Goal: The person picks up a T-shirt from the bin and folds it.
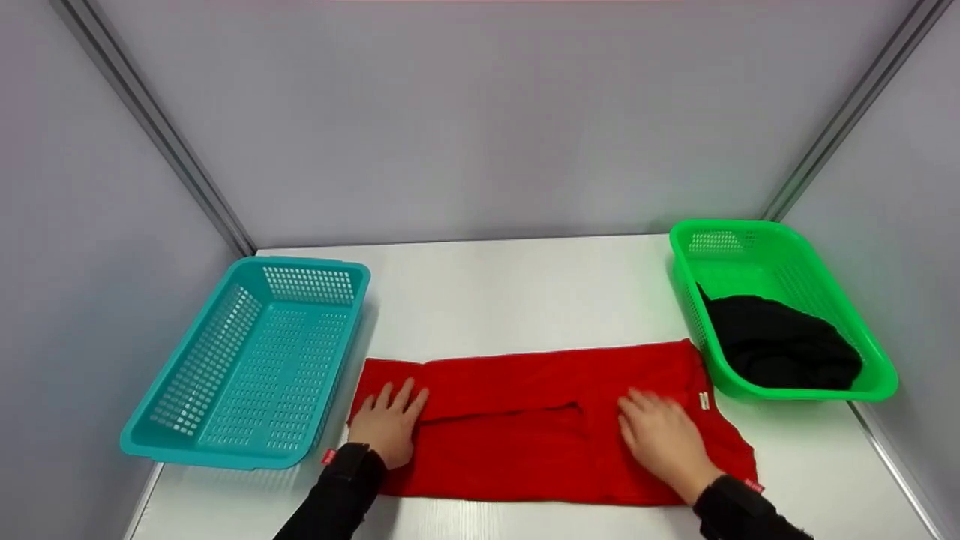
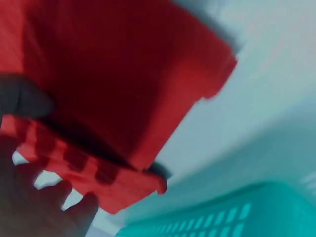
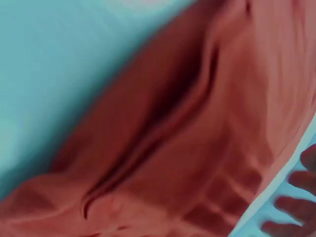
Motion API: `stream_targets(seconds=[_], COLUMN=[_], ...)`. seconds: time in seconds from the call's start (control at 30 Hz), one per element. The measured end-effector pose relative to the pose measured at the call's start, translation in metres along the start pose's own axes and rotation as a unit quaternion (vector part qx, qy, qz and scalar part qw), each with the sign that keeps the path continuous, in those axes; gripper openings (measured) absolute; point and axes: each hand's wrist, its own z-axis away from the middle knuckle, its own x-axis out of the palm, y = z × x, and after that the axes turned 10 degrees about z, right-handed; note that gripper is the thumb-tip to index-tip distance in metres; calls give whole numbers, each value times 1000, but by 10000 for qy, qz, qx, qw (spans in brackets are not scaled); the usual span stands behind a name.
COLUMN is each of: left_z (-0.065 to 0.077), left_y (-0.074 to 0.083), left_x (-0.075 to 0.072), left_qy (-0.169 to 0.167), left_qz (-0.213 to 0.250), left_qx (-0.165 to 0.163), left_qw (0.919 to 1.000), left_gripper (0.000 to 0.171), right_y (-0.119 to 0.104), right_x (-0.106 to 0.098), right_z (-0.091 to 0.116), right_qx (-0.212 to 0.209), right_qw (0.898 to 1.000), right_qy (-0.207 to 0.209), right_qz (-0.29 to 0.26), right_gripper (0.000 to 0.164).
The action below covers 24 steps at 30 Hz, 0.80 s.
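A pair of red trousers [image 1: 510, 457] lies flat across the table, its two legs pointing left and a small white label [image 1: 703, 400] near the waist end on the right. My left hand [image 1: 386, 427] rests with spread fingers on the leg ends. In the left wrist view, its fingers [image 2: 81, 212] show beside the cloth edge. Over the waist half is my right hand [image 1: 664, 441], slightly blurred, fingers extended and pointing up and left. The right wrist view shows the gap between the legs and, at the right edge, some fingertips [image 3: 291, 207].
On the left stands a teal basket [image 1: 341, 367] with nothing in it. A green basket [image 1: 832, 277] at the right holds a bunched black cloth [image 1: 780, 341], and the trousers' right end reaches its side. Grey panels [image 1: 487, 127] enclose the white table [image 1: 517, 300].
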Motion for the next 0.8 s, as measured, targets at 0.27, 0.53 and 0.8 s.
stream_targets(seconds=[0.27,0.53,0.8], left_z=[13,24,22], left_y=[11,32,60], left_x=[-3,4,11], left_qy=[-759,-939,-1140], left_qz=[365,-180,-878], left_qx=[-483,198,1221], left_qw=[9953,9952,9820], left_gripper=[80,84,79], right_y=[-19,-17,-44], right_x=[2,9,19], right_z=[5,-29,-61], right_qx=[299,336,-934], right_qw=[9820,9700,9697], right_qy=[-1843,-2271,-2013], right_qz=[269,-794,-1024], right_gripper=[63,93,69])
